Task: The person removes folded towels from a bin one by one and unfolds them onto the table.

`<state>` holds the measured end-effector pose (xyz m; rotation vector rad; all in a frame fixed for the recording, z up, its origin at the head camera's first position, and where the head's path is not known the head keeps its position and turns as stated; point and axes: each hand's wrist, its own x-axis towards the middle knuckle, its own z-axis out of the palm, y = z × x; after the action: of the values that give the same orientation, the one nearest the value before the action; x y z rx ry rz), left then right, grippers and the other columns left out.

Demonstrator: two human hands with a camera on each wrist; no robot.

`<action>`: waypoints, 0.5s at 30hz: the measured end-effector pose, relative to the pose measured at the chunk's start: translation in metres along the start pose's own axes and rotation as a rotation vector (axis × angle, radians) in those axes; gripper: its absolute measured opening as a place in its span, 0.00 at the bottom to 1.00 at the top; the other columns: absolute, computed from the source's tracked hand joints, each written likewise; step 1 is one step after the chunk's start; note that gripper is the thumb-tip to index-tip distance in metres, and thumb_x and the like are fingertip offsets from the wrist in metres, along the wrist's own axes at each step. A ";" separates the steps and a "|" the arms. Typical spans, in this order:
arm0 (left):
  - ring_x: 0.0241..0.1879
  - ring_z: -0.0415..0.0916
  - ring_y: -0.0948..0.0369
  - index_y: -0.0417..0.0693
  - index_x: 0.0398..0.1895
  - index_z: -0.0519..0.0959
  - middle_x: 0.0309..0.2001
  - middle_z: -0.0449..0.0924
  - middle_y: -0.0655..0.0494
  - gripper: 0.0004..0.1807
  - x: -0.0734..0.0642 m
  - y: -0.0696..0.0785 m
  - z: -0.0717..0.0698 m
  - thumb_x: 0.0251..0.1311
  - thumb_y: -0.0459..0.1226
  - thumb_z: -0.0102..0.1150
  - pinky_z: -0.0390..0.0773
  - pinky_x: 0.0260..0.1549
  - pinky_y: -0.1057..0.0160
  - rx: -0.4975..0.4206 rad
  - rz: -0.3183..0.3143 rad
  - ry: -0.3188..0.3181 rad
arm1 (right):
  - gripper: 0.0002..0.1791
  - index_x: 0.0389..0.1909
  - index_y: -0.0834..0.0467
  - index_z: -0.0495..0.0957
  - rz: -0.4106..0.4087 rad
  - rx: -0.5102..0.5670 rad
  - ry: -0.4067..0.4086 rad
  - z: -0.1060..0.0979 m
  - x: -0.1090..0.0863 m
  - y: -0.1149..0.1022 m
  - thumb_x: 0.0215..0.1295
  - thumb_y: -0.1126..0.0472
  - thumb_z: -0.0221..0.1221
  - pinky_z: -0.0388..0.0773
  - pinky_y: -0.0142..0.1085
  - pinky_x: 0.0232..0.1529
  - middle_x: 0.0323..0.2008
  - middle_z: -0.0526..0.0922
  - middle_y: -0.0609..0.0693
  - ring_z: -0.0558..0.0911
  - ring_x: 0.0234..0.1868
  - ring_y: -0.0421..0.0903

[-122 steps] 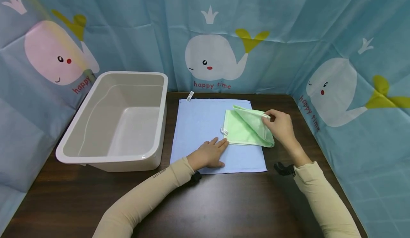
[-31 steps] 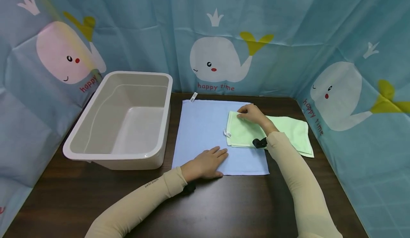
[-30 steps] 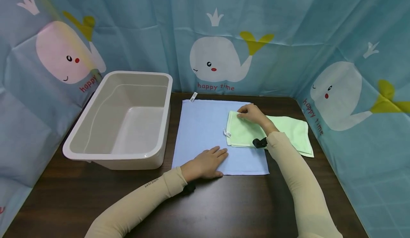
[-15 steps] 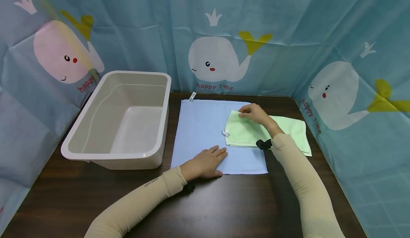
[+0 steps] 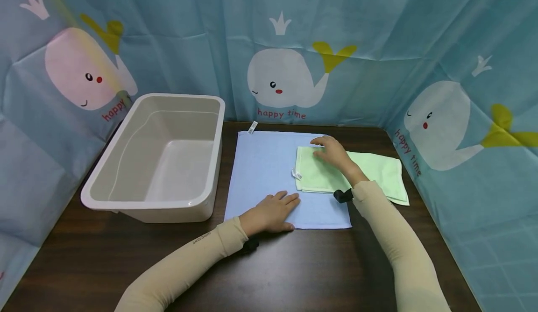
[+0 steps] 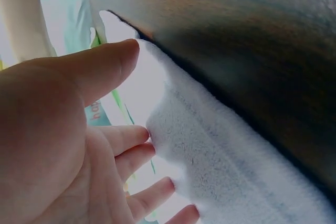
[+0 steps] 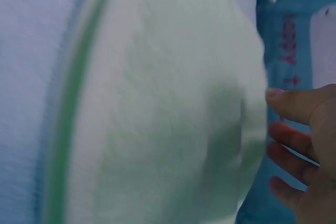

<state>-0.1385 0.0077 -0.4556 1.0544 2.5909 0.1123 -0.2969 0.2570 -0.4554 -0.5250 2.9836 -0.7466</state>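
Observation:
A blue towel lies flat on the dark table, with a small white tag at its far left corner. Over its right half lies a light green towel, which extends past the blue one to the right. My left hand rests on the near part of the blue towel, fingers spread. Above the green towel's far edge is my right hand, thumb and fingers apart. In the right wrist view, these fingers hold nothing beside the green cloth. My right forearm hides part of the green towel.
To the left stands a large pale plastic basin with a wide rim. A blue curtain printed with whales surrounds the back and sides of the dark wooden table.
Earlier the right hand lifted the green towel's flap at the right, then pinched its far left corner. Now that corner is let go and lies flat. The left hand has stayed on the blue towel.

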 end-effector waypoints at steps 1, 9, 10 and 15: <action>0.77 0.53 0.51 0.53 0.78 0.55 0.79 0.52 0.60 0.43 0.000 0.000 0.000 0.65 0.57 0.57 0.67 0.69 0.47 0.000 -0.001 -0.002 | 0.19 0.56 0.58 0.80 -0.021 -0.017 0.018 0.001 -0.004 -0.004 0.65 0.60 0.64 0.72 0.52 0.64 0.56 0.82 0.57 0.77 0.61 0.57; 0.77 0.53 0.51 0.53 0.78 0.55 0.79 0.52 0.61 0.43 0.000 -0.001 -0.001 0.65 0.58 0.56 0.67 0.69 0.48 0.021 -0.002 0.000 | 0.08 0.39 0.50 0.86 -0.150 0.046 -0.144 0.014 -0.042 -0.027 0.59 0.55 0.69 0.79 0.45 0.53 0.39 0.86 0.44 0.82 0.44 0.44; 0.77 0.53 0.51 0.54 0.78 0.55 0.79 0.53 0.61 0.43 0.001 -0.001 -0.001 0.65 0.58 0.56 0.67 0.69 0.48 0.022 -0.002 0.001 | 0.08 0.38 0.49 0.86 -0.153 0.048 -0.167 0.015 -0.046 -0.027 0.58 0.55 0.70 0.79 0.44 0.52 0.38 0.86 0.43 0.82 0.43 0.43; 0.78 0.52 0.51 0.54 0.78 0.55 0.79 0.52 0.62 0.43 0.003 -0.002 0.001 0.65 0.58 0.56 0.66 0.70 0.47 0.009 -0.007 -0.014 | 0.13 0.38 0.49 0.86 -0.181 -0.006 -0.223 0.020 -0.060 -0.023 0.51 0.54 0.75 0.78 0.41 0.51 0.38 0.84 0.42 0.79 0.42 0.40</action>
<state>-0.1410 0.0081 -0.4580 1.0454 2.5849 0.0910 -0.2313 0.2479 -0.4659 -0.8279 2.7594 -0.6410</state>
